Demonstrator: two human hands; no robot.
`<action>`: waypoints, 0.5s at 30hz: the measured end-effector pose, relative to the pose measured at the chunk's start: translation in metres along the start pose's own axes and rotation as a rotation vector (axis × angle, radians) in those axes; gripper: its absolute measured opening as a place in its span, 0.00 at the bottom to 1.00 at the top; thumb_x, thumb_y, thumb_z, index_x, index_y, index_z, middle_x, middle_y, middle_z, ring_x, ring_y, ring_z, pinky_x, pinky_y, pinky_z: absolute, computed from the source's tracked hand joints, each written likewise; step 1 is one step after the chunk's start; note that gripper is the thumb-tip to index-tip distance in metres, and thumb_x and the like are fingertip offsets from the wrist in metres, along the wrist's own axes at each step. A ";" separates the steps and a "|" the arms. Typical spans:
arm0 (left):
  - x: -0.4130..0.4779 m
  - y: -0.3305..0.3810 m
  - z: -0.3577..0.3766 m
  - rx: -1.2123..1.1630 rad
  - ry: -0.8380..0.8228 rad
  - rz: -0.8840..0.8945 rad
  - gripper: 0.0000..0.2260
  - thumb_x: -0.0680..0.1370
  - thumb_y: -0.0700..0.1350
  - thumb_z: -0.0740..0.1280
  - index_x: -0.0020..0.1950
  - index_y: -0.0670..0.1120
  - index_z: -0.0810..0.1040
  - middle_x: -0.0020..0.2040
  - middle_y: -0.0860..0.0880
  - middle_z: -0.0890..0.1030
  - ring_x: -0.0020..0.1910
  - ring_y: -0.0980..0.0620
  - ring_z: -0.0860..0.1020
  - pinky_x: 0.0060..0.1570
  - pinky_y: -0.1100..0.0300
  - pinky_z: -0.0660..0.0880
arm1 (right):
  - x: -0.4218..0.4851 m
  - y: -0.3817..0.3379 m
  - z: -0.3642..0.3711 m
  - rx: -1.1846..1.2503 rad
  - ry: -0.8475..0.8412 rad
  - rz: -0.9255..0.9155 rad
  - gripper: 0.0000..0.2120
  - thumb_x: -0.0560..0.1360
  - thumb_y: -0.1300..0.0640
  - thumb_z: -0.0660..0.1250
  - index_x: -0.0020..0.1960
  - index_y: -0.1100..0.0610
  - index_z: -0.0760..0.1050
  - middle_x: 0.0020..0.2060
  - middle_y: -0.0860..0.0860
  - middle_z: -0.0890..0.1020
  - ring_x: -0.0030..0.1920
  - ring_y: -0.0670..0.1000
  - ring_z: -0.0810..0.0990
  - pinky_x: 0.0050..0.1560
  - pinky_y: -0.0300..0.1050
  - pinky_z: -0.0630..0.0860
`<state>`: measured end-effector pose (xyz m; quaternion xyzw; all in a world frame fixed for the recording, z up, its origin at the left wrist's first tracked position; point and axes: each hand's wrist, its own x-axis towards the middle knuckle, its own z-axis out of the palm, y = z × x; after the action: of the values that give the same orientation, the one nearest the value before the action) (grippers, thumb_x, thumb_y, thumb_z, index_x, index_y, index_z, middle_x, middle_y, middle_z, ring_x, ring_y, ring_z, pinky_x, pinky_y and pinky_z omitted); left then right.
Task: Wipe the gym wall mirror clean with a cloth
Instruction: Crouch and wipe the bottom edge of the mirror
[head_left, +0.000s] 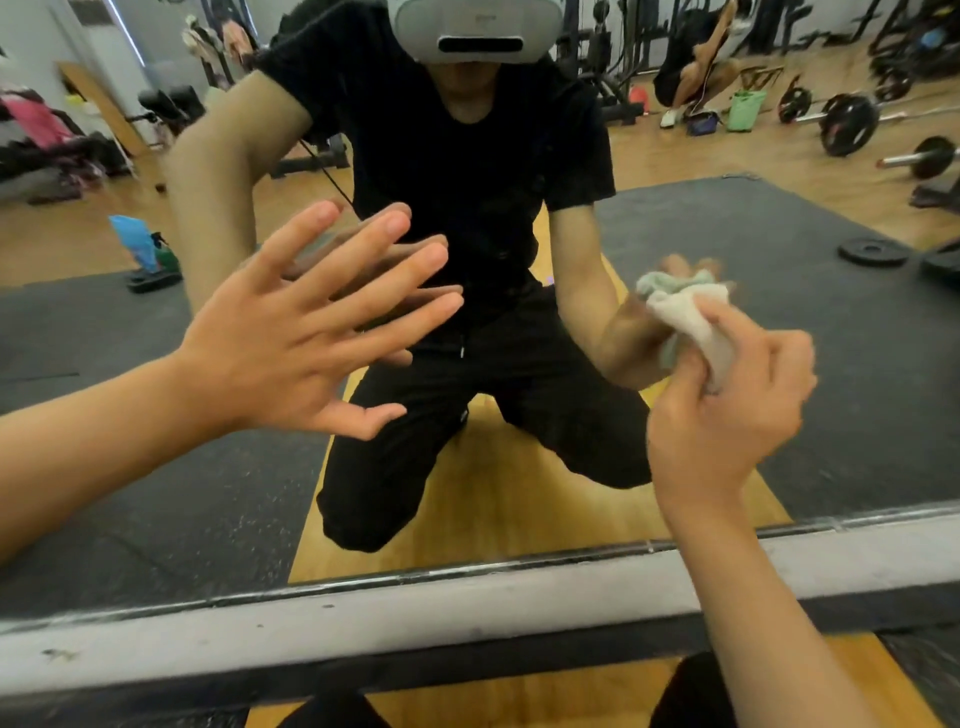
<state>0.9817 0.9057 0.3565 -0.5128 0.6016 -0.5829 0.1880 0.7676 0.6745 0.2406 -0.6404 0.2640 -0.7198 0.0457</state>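
Cloth (688, 318) — blurry, half-hidden

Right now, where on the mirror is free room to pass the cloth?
Free: the glass of the large wall mirror between the spread left hand and the bunched whitish cloth in the right hand, and the strip below both, down to the grey ledge. Crowded: under the left hand.

— What was the crumpled pale cloth (696, 322) like?
— Soft and matt. The big glass wall mirror (857, 338) was smooth and glossy.
— And the grey strip (415, 613) below?
— Matt, scuffed paint; the yellow wooden floor (519, 699) shone slightly.
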 end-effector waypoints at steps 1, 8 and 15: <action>0.000 0.000 0.001 0.006 -0.001 -0.003 0.41 0.81 0.72 0.55 0.86 0.47 0.60 0.85 0.40 0.59 0.82 0.36 0.58 0.80 0.38 0.49 | -0.003 -0.014 0.003 0.058 0.040 0.173 0.11 0.79 0.68 0.69 0.61 0.61 0.80 0.46 0.55 0.73 0.42 0.60 0.75 0.45 0.54 0.74; 0.001 -0.003 -0.001 0.026 -0.011 0.029 0.42 0.81 0.73 0.52 0.86 0.47 0.57 0.85 0.39 0.57 0.82 0.35 0.56 0.80 0.40 0.48 | -0.078 -0.066 0.020 0.168 -0.225 -0.229 0.10 0.81 0.62 0.71 0.62 0.57 0.81 0.42 0.55 0.76 0.39 0.55 0.70 0.39 0.47 0.67; -0.001 -0.002 -0.003 0.012 -0.018 -0.002 0.41 0.80 0.72 0.54 0.86 0.47 0.59 0.85 0.40 0.58 0.83 0.35 0.57 0.80 0.38 0.51 | -0.053 -0.039 0.009 0.166 -0.091 0.044 0.09 0.80 0.67 0.71 0.59 0.62 0.85 0.51 0.61 0.83 0.49 0.59 0.74 0.52 0.43 0.72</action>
<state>0.9804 0.9087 0.3585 -0.5174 0.5960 -0.5819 0.1961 0.7963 0.7263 0.2100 -0.6605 0.2150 -0.7082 0.1265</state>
